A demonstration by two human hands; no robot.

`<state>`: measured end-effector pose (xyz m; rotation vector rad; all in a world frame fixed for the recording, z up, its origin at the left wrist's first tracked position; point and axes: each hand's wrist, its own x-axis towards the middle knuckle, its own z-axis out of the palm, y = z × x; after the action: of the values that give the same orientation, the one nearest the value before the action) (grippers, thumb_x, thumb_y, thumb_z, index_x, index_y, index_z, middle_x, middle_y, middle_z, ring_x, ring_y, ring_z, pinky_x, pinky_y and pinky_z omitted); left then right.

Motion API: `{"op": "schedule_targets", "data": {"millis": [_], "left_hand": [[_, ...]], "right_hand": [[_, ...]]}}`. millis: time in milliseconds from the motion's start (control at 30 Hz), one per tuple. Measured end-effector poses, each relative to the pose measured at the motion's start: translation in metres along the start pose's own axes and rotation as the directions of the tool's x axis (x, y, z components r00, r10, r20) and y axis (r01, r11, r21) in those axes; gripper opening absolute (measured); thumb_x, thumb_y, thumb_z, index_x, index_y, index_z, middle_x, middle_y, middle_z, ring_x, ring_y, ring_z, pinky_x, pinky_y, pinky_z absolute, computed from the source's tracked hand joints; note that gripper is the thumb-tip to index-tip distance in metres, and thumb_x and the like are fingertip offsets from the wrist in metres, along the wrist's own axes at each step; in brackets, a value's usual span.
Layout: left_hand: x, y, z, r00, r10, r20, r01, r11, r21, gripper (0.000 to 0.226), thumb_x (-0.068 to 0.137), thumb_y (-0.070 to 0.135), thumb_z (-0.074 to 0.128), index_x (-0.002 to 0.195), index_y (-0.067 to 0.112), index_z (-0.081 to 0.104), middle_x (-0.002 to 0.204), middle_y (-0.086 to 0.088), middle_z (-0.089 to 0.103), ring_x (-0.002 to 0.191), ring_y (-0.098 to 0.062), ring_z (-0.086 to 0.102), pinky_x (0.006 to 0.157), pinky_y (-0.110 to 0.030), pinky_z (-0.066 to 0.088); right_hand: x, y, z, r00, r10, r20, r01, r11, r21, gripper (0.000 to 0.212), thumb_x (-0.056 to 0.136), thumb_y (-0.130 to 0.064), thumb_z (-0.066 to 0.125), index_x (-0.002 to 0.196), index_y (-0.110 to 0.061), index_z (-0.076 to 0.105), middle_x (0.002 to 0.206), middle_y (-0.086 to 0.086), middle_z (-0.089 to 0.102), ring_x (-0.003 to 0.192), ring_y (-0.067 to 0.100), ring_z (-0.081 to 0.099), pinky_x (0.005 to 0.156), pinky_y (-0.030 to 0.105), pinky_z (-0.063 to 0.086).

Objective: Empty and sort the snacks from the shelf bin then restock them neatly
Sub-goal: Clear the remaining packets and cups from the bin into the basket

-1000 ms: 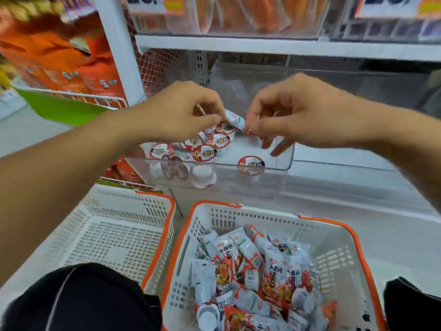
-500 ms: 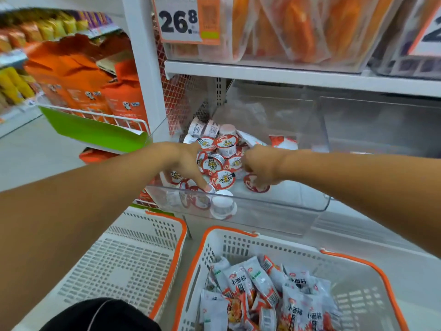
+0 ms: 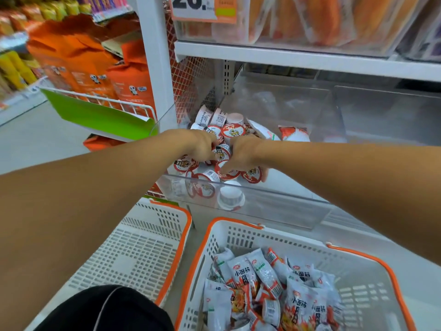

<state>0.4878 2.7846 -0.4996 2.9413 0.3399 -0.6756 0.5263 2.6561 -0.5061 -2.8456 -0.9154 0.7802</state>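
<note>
A clear plastic shelf bin (image 3: 274, 206) juts out from the lower shelf. It holds several small white snack cups (image 3: 232, 131) with red-ringed lids, and a few white-and-red packets (image 3: 293, 134) lie at its back. Both of my hands are inside the bin, on the cup pile. My left hand (image 3: 204, 145) has its fingers curled round a cup in the middle of the pile. Beside it, my right hand (image 3: 243, 155) lies with its fingers stretched over the front cups, touching their lids. Below stands a white basket (image 3: 372, 263) with an orange rim, holding several white-and-red snack packets (image 3: 243, 273).
A second white, orange-rimmed basket (image 3: 143, 249) stands on the left with nothing visible in it. A white shelf post (image 3: 155, 68) and a green-fronted wire rack (image 3: 100, 115) of orange bags are at the left. The shelf above carries clear bins of orange packs.
A second ago my hands pinched a packet above the bin. They have since dropped into the cup pile and moved deeper, closing together. The view has tilted upward.
</note>
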Motion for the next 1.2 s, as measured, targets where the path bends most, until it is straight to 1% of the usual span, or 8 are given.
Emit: {"op": "schedule_targets", "data": {"millis": [200,400,600,633,667,733,1067,1200], "left_hand": [[0.003,-0.001,0.006,1.0,0.011,0.021,-0.013,0.996,0.083,0.051,0.102,0.048,0.045,0.147,0.025,0.038,0.125,-0.01,0.046,0.102,-0.025,0.045,0.091,-0.035,0.042],[0.013,0.008,0.007,0.996,0.09,-0.001,-0.09,0.992,0.085,0.054,0.103,0.049,0.039,0.152,0.027,0.03,0.149,-0.013,0.038,0.14,-0.031,0.031,0.114,-0.039,0.025],[0.02,0.0,0.011,0.989,0.144,-0.043,-0.144,0.99,0.003,0.05,0.1,0.044,0.051,0.145,0.024,0.045,0.14,-0.013,0.04,0.125,-0.031,0.044,0.104,-0.037,0.037],[0.021,-0.001,0.013,0.987,0.149,-0.058,-0.149,0.989,-0.001,0.047,0.099,0.043,0.053,0.141,0.023,0.048,0.135,-0.014,0.041,0.116,-0.031,0.047,0.1,-0.036,0.039],[0.021,-0.002,0.013,0.985,0.154,-0.074,-0.154,0.988,0.002,0.044,0.098,0.042,0.056,0.137,0.022,0.051,0.129,-0.013,0.041,0.108,-0.029,0.049,0.095,-0.035,0.041],[0.024,-0.004,0.015,0.981,0.159,-0.112,-0.16,0.987,0.002,0.039,0.096,0.04,0.059,0.13,0.019,0.056,0.122,-0.01,0.037,0.103,-0.03,0.051,0.093,-0.036,0.043],[0.028,-0.013,0.022,0.976,0.119,-0.181,-0.133,0.989,-0.066,0.031,0.093,0.028,0.067,0.116,0.019,0.048,0.138,-0.01,0.031,0.113,-0.033,0.049,0.087,-0.036,0.043],[0.029,-0.021,0.026,0.972,0.152,-0.177,-0.173,0.978,-0.114,0.031,0.085,0.038,0.075,0.104,0.025,0.055,0.127,-0.006,0.032,0.112,-0.028,0.047,0.095,-0.039,0.045]], "right_hand": [[-0.019,0.005,0.007,0.997,-0.045,-0.07,0.019,0.945,-0.327,0.032,0.103,-0.025,0.049,0.129,-0.009,0.055,0.123,0.01,0.058,0.098,0.022,0.062,0.103,0.032,0.045],[-0.011,0.01,0.003,0.989,0.149,-0.019,-0.148,0.988,0.043,0.072,0.094,-0.058,0.052,0.137,-0.001,0.047,0.136,0.018,0.045,0.092,0.033,0.065,0.06,0.039,0.062],[-0.005,0.0,0.014,0.994,0.108,-0.006,-0.108,0.989,-0.099,0.067,0.091,-0.072,0.045,0.102,-0.007,0.06,0.118,0.01,0.053,0.114,0.029,0.059,0.084,0.029,0.053],[-0.003,0.0,0.015,0.994,0.104,-0.017,-0.106,0.985,-0.134,0.064,0.091,-0.071,0.045,0.097,-0.009,0.06,0.114,0.01,0.056,0.112,0.028,0.061,0.109,0.065,0.017],[-0.003,0.001,0.014,0.995,0.092,-0.029,-0.096,0.981,-0.167,0.061,0.092,-0.068,0.046,0.099,-0.01,0.061,0.11,0.009,0.058,0.113,0.027,0.06,0.06,-0.006,0.031],[0.0,0.007,0.013,0.995,0.086,-0.046,-0.094,0.976,-0.197,0.056,0.094,-0.062,0.05,0.107,-0.009,0.063,0.105,0.006,0.057,0.116,0.027,0.055,0.091,0.03,0.05],[-0.019,0.002,0.006,0.982,0.188,0.033,-0.187,0.916,0.354,0.086,0.088,-0.061,0.061,0.15,-0.008,0.033,0.152,0.017,0.034,0.13,0.039,0.048,0.093,0.051,0.055],[-0.02,-0.007,0.012,0.995,0.095,0.034,-0.097,0.991,0.091,0.062,0.098,-0.06,0.045,0.125,-0.006,0.057,0.126,0.013,0.056,0.125,0.031,0.051,0.109,0.041,0.04]]}}
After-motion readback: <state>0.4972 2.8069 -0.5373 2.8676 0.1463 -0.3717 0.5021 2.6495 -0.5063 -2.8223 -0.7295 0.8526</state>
